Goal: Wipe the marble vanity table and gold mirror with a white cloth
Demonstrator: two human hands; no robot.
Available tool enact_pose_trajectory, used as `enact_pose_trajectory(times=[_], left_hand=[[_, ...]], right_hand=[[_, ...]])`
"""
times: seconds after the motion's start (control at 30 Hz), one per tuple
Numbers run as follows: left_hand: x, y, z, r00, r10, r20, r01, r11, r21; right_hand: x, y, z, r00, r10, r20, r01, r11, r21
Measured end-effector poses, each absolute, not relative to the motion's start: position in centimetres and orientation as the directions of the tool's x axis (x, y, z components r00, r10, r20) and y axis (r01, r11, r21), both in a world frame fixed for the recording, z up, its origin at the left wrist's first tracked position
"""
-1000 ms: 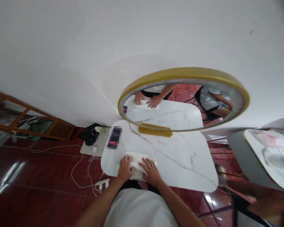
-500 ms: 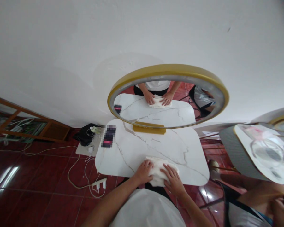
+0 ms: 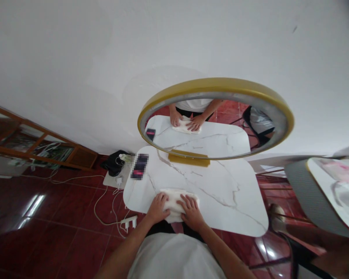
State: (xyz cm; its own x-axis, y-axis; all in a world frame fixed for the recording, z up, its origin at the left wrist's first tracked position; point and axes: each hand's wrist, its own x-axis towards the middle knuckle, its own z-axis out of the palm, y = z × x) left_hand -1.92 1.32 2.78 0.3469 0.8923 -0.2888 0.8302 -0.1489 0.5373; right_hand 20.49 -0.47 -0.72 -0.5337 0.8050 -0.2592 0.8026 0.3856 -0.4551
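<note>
One cloth (image 3: 176, 197), one mirror (image 3: 215, 118), one phone (image 3: 140, 166), two hands.

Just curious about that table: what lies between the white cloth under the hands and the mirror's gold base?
Only bare marble tabletop lies between the white cloth and the gold base, in the head view.

Cloth (image 3: 174, 198) on the bench (image 3: 221, 193), at the near edge toward the left corner. Left hand (image 3: 158, 207) on the cloth's left part, right hand (image 3: 192, 211) on its right part, both flat on it, side by side. Mirror (image 3: 215, 118) upright at the far edge, its base (image 3: 188, 158) on the bench. Phone (image 3: 140, 166) at the far left corner. Floor (image 3: 61, 217) left of the bench: power strip (image 3: 128, 222) just off the near left corner, cables (image 3: 104, 205) running away to a bag (image 3: 114, 162) by the wall.
</note>
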Motion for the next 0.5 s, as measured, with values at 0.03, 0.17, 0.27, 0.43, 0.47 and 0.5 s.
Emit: enact_pose_trajectory(times=[0.03,0.17,0.27,0.43,0.47,0.5], left_hand=[[-2.4,1.3,2.8,0.321,0.902,-0.29,0.84,-0.13,0.527],[-3.1,1.2,2.8,0.285,0.911,-0.297,0.857,-0.104,0.504],[-2.5,1.4,2.7,0.334,0.894,-0.298,0.843,-0.142,0.518],[0.8,2.0,2.2,0.477,0.833,-0.279,0.768,-0.24,0.594],[1.9,2.1,2.1,0.498,0.822,-0.277,0.754,-0.253,0.607],[3.0,2.2,1.9,0.518,0.809,-0.277,0.741,-0.263,0.618]], right_hand=[[19.8,-0.2,-0.7,-0.543,0.797,-0.262,0.797,0.392,-0.46],[18.9,0.3,-0.6,-0.565,0.784,-0.258,0.782,0.407,-0.473],[20.3,-0.1,-0.4,-0.586,0.781,-0.215,0.759,0.436,-0.484],[25.1,-1.5,-0.8,-0.546,0.819,-0.178,0.783,0.423,-0.456],[26.3,-1.9,-1.0,-0.53,0.829,-0.178,0.795,0.413,-0.445],[27.5,-2.2,-1.1,-0.513,0.84,-0.179,0.807,0.4,-0.434]])
